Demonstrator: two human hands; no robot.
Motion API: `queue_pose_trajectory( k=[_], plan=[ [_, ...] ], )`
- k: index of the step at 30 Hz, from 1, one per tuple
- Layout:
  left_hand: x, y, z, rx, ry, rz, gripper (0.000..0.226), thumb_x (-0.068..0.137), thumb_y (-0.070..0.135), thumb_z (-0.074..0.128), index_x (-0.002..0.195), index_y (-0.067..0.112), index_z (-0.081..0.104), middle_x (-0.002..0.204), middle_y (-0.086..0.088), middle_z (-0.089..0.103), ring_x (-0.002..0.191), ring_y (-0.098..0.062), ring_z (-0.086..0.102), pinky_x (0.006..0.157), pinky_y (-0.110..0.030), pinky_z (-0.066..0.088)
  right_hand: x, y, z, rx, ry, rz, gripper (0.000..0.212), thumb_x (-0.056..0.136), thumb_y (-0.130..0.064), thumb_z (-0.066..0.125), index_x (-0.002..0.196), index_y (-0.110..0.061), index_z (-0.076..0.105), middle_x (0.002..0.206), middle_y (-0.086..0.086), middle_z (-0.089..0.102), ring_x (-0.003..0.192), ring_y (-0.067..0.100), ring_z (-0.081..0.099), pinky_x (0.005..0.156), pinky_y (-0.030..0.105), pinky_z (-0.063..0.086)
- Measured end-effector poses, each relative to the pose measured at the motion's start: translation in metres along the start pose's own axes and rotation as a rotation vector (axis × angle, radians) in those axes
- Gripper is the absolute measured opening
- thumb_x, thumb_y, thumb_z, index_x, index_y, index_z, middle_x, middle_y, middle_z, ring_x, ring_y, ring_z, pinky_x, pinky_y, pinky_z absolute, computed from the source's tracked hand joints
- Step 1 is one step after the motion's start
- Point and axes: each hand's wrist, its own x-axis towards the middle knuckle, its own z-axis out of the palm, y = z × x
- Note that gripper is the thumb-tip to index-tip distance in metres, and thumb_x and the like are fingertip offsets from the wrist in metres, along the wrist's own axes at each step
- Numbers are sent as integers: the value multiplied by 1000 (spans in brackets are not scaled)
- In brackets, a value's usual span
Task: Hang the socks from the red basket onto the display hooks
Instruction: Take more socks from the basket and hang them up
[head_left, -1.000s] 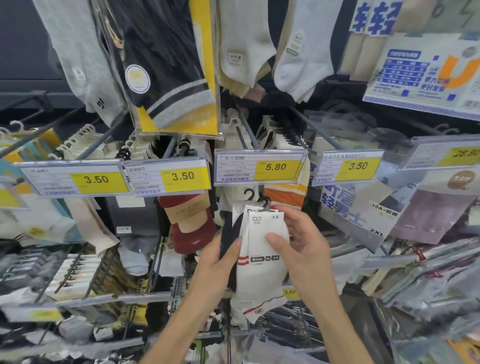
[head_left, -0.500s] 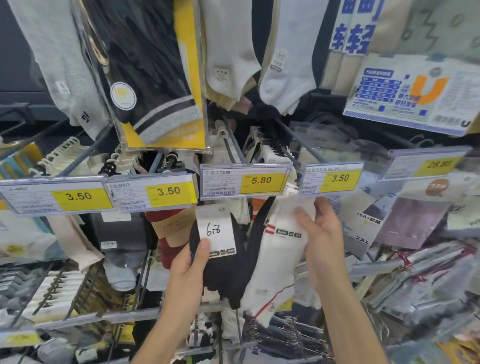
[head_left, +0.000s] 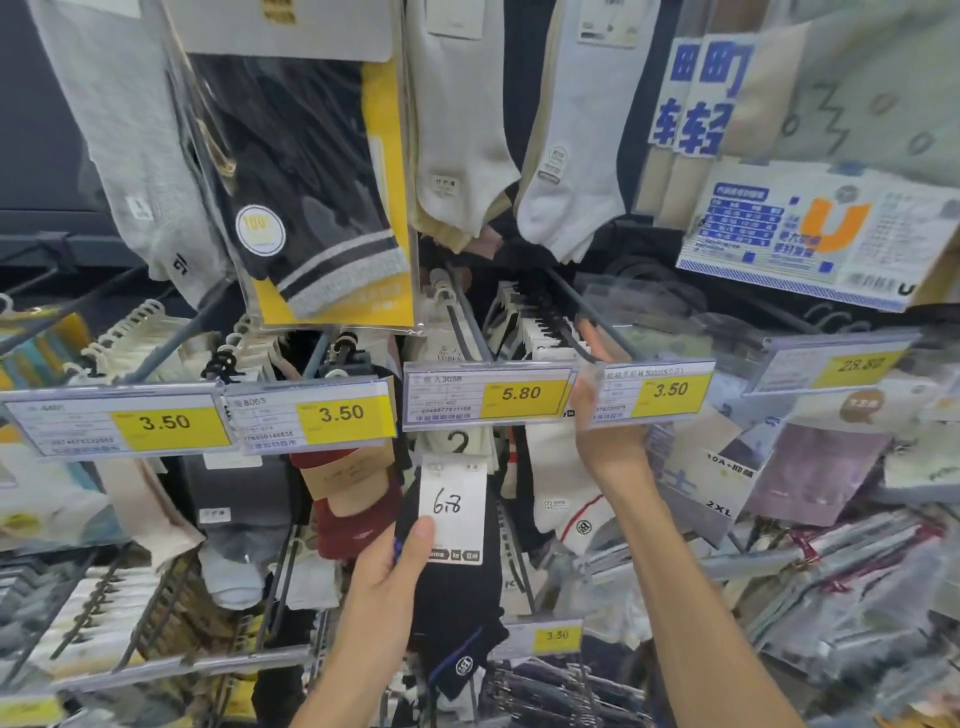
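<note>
Left hand (head_left: 389, 577), head view: thumb and curled fingers grip a black sock pair (head_left: 457, 613) by its white card, low in front of the rack. Right hand (head_left: 605, 431) is raised at a display hook (head_left: 561, 285) between the 5.80 price tag (head_left: 488, 395) and a 3.50 price tag (head_left: 654, 392); its fingers are partly hidden, so whether it grips cannot be told. A white sock pair (head_left: 563, 493) hangs just beside its wrist.

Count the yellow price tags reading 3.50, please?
4: far-left tag, next tag, fourth tag past the 5.80 tag, and lower tag below. Others may be hidden.
</note>
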Motion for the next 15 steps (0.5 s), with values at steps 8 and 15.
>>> queue_pose_trajectory(
  k=[8, 15],
  plan=[
    [-2, 0, 2, 151, -58, 14, 40, 92, 38, 60, 130, 27, 59, 120, 11, 69, 115, -6, 61, 102, -22, 44, -41, -2, 2, -94, 166, -191, 43, 96, -6, 53, 136, -22, 50, 131, -14, 51, 125, -3, 45, 102, 1, 23],
    [0, -3, 12, 204, -220, 160, 32, 101, 10, 55, 120, 34, 63, 109, 26, 73, 101, 8, 67, 76, -5, 48, -110, -5, 4, 189, -240, -77, 56, 87, -32, 65, 136, -47, 45, 119, -13, 67, 115, 11, 63, 99, 31, 50]
  ],
)
